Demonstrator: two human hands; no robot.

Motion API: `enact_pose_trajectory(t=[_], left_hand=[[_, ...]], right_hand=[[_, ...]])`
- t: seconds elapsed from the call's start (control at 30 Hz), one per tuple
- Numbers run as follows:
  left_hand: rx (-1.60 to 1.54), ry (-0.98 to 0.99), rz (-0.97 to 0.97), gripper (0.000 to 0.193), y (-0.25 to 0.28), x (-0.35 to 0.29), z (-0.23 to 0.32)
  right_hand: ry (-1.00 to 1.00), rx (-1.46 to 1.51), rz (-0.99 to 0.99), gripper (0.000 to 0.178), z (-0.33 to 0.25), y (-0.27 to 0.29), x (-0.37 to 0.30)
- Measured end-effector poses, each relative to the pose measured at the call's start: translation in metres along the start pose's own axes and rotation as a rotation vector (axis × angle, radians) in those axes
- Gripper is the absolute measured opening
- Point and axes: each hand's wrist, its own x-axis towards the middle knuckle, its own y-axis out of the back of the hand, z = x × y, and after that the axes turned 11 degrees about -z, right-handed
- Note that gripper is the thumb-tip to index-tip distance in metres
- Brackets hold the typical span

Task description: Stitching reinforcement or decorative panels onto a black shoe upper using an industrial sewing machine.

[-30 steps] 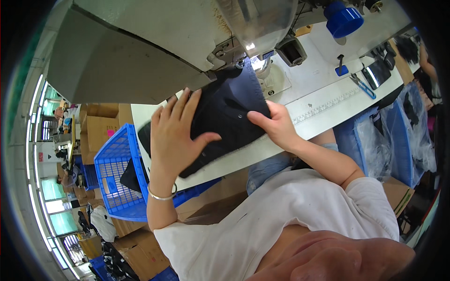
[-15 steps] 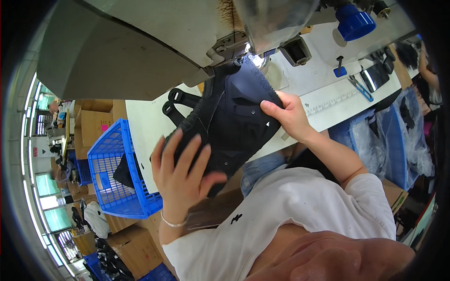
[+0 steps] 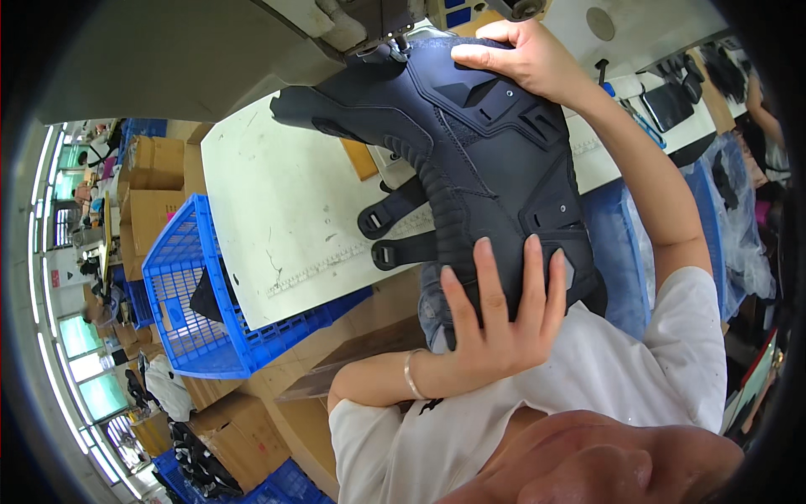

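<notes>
A black boot upper [image 3: 478, 160], with ribbed padding, moulded panels and small rivets, lies across the table, its far edge under the needle area [image 3: 401, 46] of a sewing machine [image 3: 185, 76]. Two black straps [image 3: 395, 214] with slotted ends stick out from its left side. At the far right edge, my right hand [image 3: 537, 63] grips the upper, thumb on top; its other fingertips are partly hidden. Spread fingers of my left hand [image 3: 504, 332] lie flat on the near end of the upper, pressing against it.
A white table [image 3: 269, 202] with a printed ruler scale carries a yellow block [image 3: 359, 160]. Left of it stands a blue crate [image 3: 197, 302], with cardboard boxes [image 3: 155, 223] beyond. Blue-handled snips [image 3: 642, 126] and a dark flat object [image 3: 669, 107] lie right. A plastic-lined blue bin [image 3: 709, 218] stands there.
The boot upper has turned and spread out, its straps now pointing left over the table. My left hand has moved right and nearer me; my right hand has moved farther along the edge.
</notes>
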Motion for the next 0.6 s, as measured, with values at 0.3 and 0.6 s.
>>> enact_pose_trajectory(t=[0.3, 0.6], left_hand=[[0.074, 0.04, 0.045, 0.02, -0.007, 0.012, 0.014], [0.074, 0.035, 0.041, 0.019, -0.004, 0.017, 0.012]], right_hand=[[0.211, 0.134, 0.033, 0.019, 0.005, 0.003, 0.006], [0.186, 0.137, 0.068, 0.03, 0.0, 0.007, 0.008]])
